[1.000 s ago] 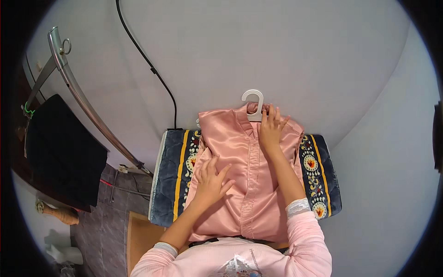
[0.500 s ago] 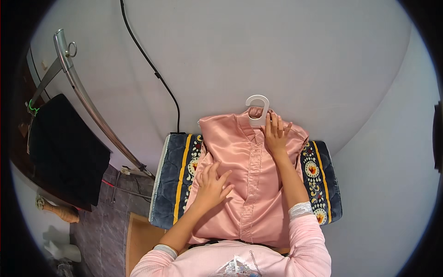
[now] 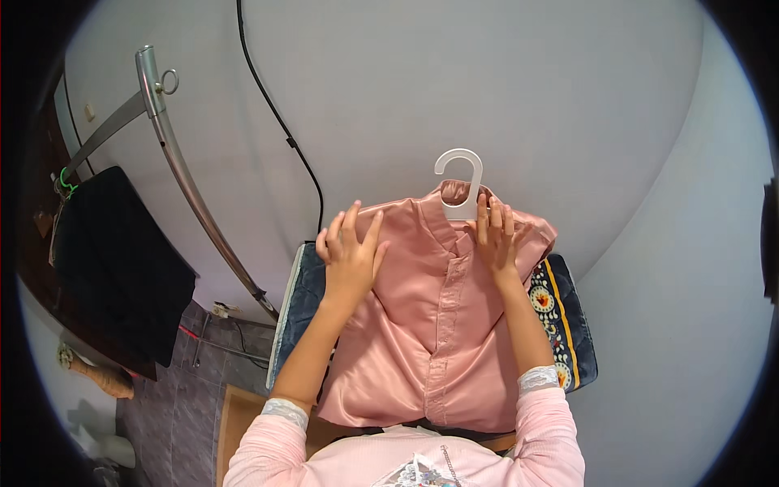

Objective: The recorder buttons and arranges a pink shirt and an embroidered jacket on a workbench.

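Observation:
A pink satin shirt (image 3: 406, 325) with a stand collar and a front button band lies spread before me. The hook of a white hanger (image 3: 476, 174) sticks up out of its collar, while the rest is hidden under the cloth. My left hand (image 3: 350, 256) rests on the shirt's left shoulder, fingers spread and pointing away from me. On the other side, my right hand (image 3: 497, 235) lies on the cloth beside the collar and the hanger, its fingers extended. Neither hand grips anything that I can see.
Under the shirt is a dark blue patterned quilted cloth (image 3: 580, 325) on a table. A grey wall (image 3: 568, 97) rises behind it, with a black cable (image 3: 280, 122) running down. At left stand a curved metal pole (image 3: 191, 191) and a hanging black cloth (image 3: 122, 268).
My left hand has moved up from the middle of the shirt to its left shoulder. My right hand stays near the collar. The whole view has shifted slightly.

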`<state>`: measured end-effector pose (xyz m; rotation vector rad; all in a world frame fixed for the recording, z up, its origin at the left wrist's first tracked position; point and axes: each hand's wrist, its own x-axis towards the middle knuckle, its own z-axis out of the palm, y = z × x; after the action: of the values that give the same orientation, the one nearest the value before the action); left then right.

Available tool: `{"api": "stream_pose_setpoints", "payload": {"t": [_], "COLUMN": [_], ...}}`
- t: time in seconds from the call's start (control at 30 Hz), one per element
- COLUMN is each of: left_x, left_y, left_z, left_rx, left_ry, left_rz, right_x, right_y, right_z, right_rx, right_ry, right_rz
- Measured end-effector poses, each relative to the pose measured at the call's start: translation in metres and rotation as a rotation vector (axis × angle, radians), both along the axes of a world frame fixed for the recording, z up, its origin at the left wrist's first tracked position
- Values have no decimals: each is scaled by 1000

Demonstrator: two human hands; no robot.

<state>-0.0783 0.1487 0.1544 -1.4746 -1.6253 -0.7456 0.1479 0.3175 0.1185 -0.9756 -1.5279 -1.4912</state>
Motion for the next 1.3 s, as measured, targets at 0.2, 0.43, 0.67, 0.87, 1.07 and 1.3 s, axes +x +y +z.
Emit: {"api": "stream_pose_setpoints", "payload": {"t": [0.2, 0.43, 0.67, 0.87, 1.07, 1.3], "left_x": [-4, -3, -25, -36, -35, -45], "left_y": [20, 17, 1, -13, -26, -51], "left_z": [31, 47, 58, 53, 62, 77], "left_rx": [108, 177, 167, -4, 68, 77], "left_ry": [122, 115, 99, -78, -28, -3], "left_rz": [-26, -146, -154, -364, -346, -386], "right_x": [5, 17, 23, 29, 28, 31], "right_y": [-32, -58, -75, -85, -96, -119], "right_z": [25, 46, 57, 63, 76, 93], "right_rx": [2, 72, 96, 176, 203, 242], "right_ry": [46, 47, 57, 68, 24, 72], "right_rz": [-13, -68, -79, 9, -24, -55]}}
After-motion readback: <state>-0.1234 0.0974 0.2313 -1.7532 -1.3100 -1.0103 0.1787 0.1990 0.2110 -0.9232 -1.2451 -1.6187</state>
